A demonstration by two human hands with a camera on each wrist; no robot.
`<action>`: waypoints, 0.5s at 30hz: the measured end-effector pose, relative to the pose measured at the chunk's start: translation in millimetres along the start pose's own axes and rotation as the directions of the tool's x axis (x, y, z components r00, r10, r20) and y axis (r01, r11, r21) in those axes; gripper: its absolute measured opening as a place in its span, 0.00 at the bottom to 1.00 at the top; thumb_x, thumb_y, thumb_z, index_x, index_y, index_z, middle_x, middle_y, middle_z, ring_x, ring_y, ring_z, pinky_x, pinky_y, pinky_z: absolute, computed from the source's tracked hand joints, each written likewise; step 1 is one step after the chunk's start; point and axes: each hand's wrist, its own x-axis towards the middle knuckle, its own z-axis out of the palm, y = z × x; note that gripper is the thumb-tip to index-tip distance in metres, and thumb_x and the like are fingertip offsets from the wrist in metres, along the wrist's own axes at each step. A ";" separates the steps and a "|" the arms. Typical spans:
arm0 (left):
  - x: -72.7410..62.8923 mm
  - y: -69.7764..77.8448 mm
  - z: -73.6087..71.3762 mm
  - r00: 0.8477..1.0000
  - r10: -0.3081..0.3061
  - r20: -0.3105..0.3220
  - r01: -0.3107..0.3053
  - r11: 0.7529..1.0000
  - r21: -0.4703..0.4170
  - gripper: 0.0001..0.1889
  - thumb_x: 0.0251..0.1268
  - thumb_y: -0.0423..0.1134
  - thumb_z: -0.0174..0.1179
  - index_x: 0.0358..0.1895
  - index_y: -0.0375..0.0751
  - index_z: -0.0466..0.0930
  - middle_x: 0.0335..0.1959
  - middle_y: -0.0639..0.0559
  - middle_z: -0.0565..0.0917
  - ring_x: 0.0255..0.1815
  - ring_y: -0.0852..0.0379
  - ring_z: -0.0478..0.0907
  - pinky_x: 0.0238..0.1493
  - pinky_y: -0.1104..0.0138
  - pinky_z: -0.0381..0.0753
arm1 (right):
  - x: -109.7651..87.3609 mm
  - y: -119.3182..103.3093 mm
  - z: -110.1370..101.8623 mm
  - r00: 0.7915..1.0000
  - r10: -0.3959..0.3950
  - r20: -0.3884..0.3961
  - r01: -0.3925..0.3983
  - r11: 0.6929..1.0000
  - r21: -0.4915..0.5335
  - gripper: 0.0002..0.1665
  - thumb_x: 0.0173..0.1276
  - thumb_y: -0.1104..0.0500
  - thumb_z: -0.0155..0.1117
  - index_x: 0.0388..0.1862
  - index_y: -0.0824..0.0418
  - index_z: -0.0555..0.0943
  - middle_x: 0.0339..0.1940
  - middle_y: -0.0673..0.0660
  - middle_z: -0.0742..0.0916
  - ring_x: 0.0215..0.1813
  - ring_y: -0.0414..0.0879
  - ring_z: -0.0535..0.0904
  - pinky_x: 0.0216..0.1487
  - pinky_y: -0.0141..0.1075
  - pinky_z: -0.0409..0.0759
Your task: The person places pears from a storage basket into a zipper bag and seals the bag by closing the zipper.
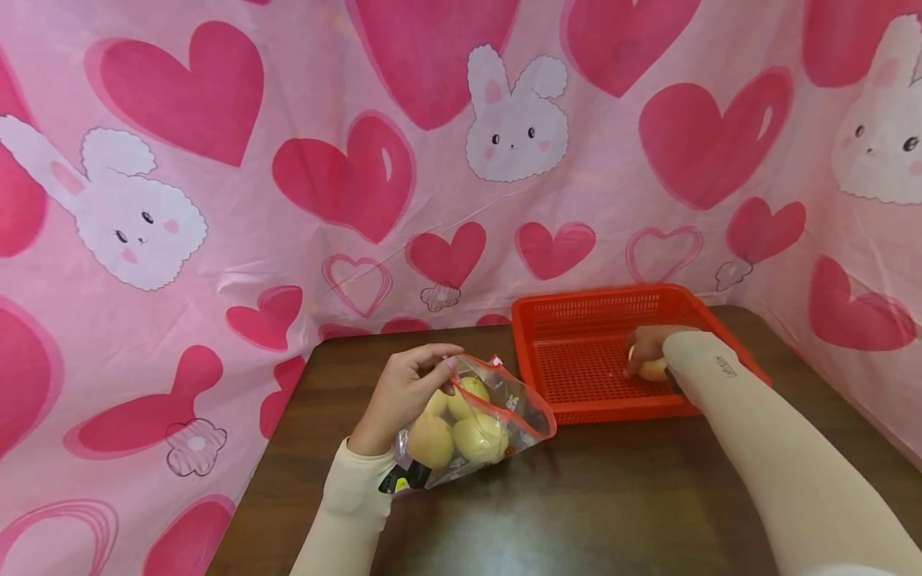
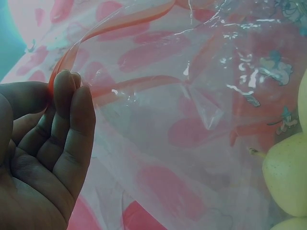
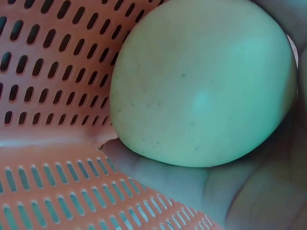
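My left hand (image 1: pixel 410 392) pinches the red-edged mouth of a clear zip bag (image 1: pixel 529 408) between thumb and fingertips, and the mouth gapes toward the right. Several yellow pears (image 1: pixel 479 438) lie inside the bag on the table; one pear (image 2: pixel 288 175) with its stem shows through the plastic in the left wrist view. Inside the red basket my right hand (image 1: pixel 651 346) grips another pear (image 3: pixel 201 86). In the right wrist view the fingers curl under and around that pear, close to the slotted basket wall.
The red slotted basket (image 1: pixel 536 352) stands at the back right of the dark wooden table (image 1: pixel 576 496), just right of the bag. A pink cloth (image 1: pixel 461 200) printed with hearts and rabbits hangs behind and along the sides.
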 end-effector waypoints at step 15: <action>-0.5 -0.6 0.6 1.000 0.010 -0.001 -0.010 1.000 0.007 0.11 0.68 0.35 0.61 0.50 0.38 0.84 0.25 0.52 0.81 0.24 0.54 0.81 0.30 0.62 0.83 | -6.3 0.8 -2.5 0.998 0.048 0.042 -0.049 0.999 0.014 0.54 0.36 0.48 0.82 0.66 0.58 0.73 0.52 0.61 0.79 0.50 0.59 0.71 0.48 0.58 0.71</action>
